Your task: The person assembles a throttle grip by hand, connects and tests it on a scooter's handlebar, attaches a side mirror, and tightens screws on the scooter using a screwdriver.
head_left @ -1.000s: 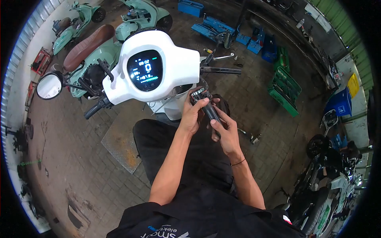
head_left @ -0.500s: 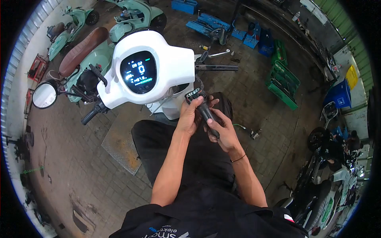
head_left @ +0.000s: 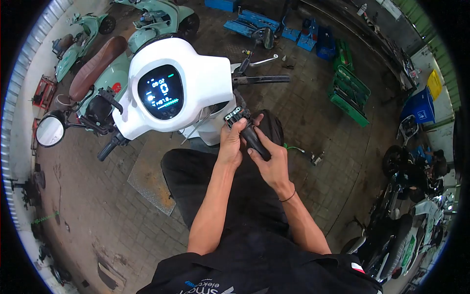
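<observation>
Both of my hands hold a black throttle grip [head_left: 255,143] with a switch housing [head_left: 236,116] at its upper end, above my lap. My left hand [head_left: 230,148] is closed round the housing end, its thumb pressing near the switches. My right hand [head_left: 272,162] pinches the rubber grip from the right, some fingers hidden behind it. Just beyond stands a white scooter front [head_left: 188,63] with a lit display [head_left: 161,92]. Its right bar end [head_left: 264,79] is a bare dark tube, with a silver brake lever [head_left: 264,61] beside it.
A mirror [head_left: 51,131] sticks out at left, near the left handlebar grip [head_left: 108,148]. Open green [head_left: 350,95] and blue [head_left: 252,23] toolboxes lie on the floor. A green wire with a connector [head_left: 316,158] is at right. Parked motorcycles [head_left: 399,245] stand farther right.
My right hand has shifted its hold on the throttle grip, leaving more of the grip's lower end showing. The scooter appears slightly farther left in view.
</observation>
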{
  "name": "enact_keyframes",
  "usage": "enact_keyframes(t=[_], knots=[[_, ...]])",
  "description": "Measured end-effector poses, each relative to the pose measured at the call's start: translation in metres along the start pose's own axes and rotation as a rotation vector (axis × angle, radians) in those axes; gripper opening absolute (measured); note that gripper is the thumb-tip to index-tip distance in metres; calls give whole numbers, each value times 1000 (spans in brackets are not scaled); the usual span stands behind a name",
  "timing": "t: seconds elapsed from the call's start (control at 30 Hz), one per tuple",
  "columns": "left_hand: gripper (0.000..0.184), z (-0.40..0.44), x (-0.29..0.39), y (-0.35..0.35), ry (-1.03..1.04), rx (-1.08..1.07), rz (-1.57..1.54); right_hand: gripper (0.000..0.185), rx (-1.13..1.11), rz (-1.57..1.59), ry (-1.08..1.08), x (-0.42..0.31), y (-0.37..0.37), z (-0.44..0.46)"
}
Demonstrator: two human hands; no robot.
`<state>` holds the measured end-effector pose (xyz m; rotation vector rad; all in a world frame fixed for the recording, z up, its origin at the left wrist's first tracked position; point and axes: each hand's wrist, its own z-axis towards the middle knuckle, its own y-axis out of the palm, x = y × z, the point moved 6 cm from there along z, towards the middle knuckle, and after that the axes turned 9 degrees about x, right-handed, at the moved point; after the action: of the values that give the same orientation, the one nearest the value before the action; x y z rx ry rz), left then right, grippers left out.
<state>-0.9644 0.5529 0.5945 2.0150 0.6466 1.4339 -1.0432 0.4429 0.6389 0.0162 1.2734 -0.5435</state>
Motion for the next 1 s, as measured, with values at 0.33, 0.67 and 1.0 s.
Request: enact_keyframes(t=[0.33, 0.67, 1.0], knots=[[19, -4, 3, 8, 1, 82, -34, 62, 40, -315, -49, -13, -5, -3], [23, -8, 6, 7, -5, 95, 12, 43, -133, 396, 557, 13, 0, -6], [21, -7, 6, 8, 16, 112, 82, 44, 20, -23, 88, -3, -11, -4]])
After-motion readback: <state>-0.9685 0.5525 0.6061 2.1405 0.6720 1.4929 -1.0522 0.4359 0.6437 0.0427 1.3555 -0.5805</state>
